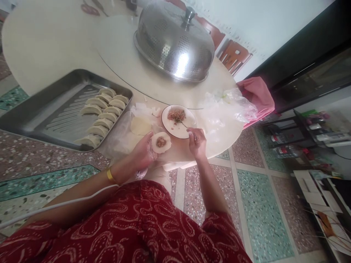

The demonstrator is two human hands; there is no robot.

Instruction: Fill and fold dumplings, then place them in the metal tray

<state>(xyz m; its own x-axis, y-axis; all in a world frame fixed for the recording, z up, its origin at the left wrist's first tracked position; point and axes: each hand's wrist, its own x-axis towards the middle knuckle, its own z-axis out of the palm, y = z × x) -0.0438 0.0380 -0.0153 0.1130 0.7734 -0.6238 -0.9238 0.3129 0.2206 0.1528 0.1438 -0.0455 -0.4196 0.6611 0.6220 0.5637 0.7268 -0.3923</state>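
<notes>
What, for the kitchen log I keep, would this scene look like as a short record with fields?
Left hand: holds a dumpling wrapper with minced filling on it
Right hand: grips a thin utensil (type unclear), tip at the filling mound
Plate: white, dark-rimmed, bearing the mound
Metal tray: folded dumplings in two rows
Perforated dome cover: metal, on the table beyond the plate

Bright, hazy tabletop (60, 47); hard white glare on metal dome (175, 45); stretch, blur toward edges.
</notes>
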